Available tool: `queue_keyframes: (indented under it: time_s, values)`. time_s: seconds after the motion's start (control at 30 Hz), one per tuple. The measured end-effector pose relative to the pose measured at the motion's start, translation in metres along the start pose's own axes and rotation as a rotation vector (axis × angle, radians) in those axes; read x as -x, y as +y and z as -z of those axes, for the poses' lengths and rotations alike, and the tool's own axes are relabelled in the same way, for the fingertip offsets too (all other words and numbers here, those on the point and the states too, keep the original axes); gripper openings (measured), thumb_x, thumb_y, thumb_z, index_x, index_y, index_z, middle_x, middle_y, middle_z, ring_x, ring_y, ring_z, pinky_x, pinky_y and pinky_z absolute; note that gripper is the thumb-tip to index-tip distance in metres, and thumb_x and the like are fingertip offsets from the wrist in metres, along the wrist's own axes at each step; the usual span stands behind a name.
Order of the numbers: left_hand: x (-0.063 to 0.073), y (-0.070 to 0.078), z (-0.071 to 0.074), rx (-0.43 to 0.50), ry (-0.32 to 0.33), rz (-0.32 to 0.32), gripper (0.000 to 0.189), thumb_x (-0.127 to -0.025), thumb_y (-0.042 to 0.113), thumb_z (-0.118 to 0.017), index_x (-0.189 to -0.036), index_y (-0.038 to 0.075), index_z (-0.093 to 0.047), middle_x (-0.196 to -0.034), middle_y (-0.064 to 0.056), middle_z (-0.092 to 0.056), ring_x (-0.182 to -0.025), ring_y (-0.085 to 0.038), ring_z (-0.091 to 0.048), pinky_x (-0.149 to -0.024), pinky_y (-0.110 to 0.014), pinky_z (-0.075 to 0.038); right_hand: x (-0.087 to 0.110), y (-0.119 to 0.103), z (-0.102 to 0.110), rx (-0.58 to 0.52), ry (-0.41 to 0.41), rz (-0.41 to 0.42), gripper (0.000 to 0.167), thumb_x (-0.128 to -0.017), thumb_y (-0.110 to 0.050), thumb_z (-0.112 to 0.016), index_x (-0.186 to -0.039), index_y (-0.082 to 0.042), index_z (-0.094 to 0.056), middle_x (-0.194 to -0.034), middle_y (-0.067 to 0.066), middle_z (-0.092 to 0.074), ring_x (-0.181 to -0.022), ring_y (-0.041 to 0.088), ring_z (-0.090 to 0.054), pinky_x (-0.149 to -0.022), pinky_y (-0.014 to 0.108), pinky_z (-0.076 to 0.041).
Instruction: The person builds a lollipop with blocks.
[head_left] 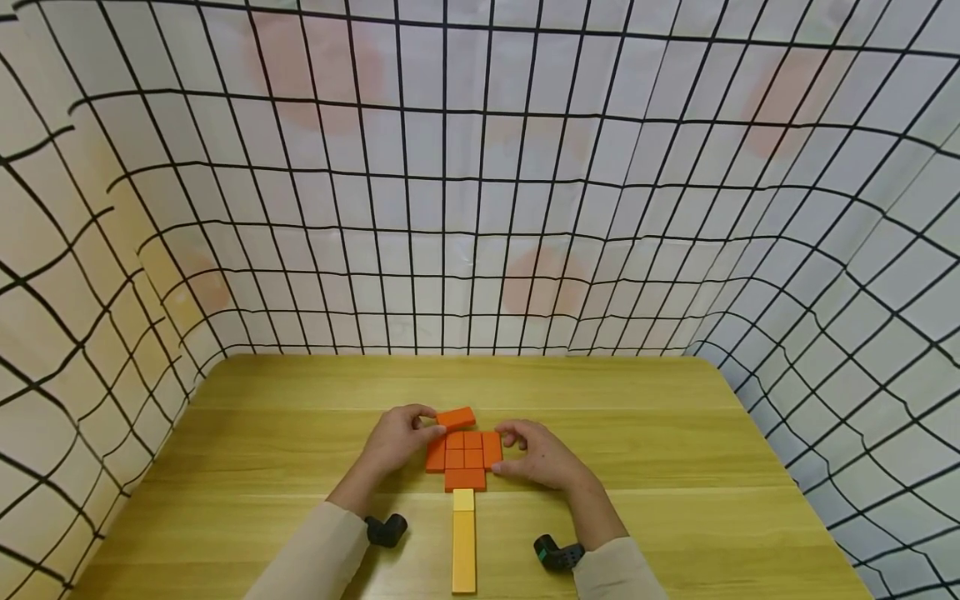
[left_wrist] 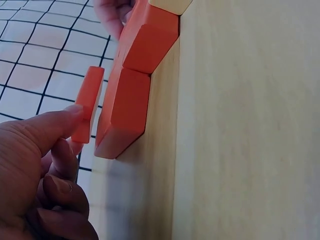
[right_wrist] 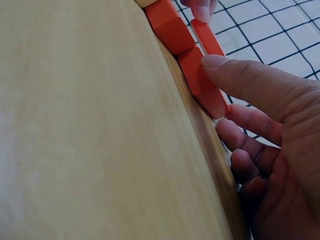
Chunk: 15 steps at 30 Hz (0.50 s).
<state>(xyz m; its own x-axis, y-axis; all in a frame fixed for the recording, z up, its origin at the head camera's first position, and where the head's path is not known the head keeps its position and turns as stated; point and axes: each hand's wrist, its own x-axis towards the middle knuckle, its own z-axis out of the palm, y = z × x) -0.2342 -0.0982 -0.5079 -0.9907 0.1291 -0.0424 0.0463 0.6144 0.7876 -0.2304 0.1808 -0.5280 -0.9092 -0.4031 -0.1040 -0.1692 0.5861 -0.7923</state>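
Observation:
Flat orange blocks (head_left: 464, 458) lie fitted together on the table, small squares in the middle with longer pieces around them. My left hand (head_left: 393, 440) pinches a separate orange block (head_left: 456, 418) between thumb and fingers, tilted just above the far side of the group. In the left wrist view this held block (left_wrist: 89, 105) is raised clear of the table. On the opposite side, my right hand (head_left: 546, 457) holds the rightmost orange block (head_left: 492, 451) at its near and far ends, thumb on the near corner. In the right wrist view its fingertips are partly hidden behind the blocks.
A small yellow square block (head_left: 463, 500) and a long yellow block (head_left: 463, 550) run in line from the group toward me. The wooden table (head_left: 262, 442) is enclosed at the back and sides by a white cloth with a black grid (head_left: 480, 208).

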Motion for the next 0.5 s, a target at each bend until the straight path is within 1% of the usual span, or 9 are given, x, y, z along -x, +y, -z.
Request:
queue_keyframes:
  time_s: [0.17,0.33,0.5]
  values:
    - [-0.003,0.005,-0.001,-0.021,-0.009,-0.002,0.034,-0.092,0.033,-0.077,-0.119,0.012,-0.074,-0.081,-0.001,-0.062,-0.066,-0.015,-0.049,-0.061,-0.030,-0.040,-0.001,0.000,0.000,0.002,0.002,0.002,0.059,-0.083,-0.037,-0.086,-0.134,-0.017,-0.063,-0.111,0.001,-0.058,-0.100,0.021,-0.048,-0.085,0.039,-0.042]
    - [-0.005,0.010,-0.001,-0.035,-0.015,0.009,0.033,-0.092,0.034,-0.077,-0.118,0.015,-0.075,-0.085,-0.001,-0.065,-0.072,-0.016,-0.053,-0.066,-0.030,-0.043,0.000,0.000,0.000,0.010,0.005,0.001,0.059,-0.083,-0.039,-0.086,-0.133,-0.017,-0.063,-0.111,0.000,-0.059,-0.099,0.020,-0.049,-0.085,0.039,-0.042]
    - [-0.006,0.015,-0.001,-0.050,-0.023,0.017,0.032,-0.092,0.032,-0.077,-0.119,0.014,-0.075,-0.088,-0.001,-0.066,-0.075,-0.016,-0.055,-0.068,-0.031,-0.044,0.000,0.000,0.000,0.031,0.007,-0.006,0.060,-0.083,-0.041,-0.085,-0.133,-0.019,-0.062,-0.112,-0.001,-0.058,-0.100,0.019,-0.050,-0.086,0.037,-0.043]
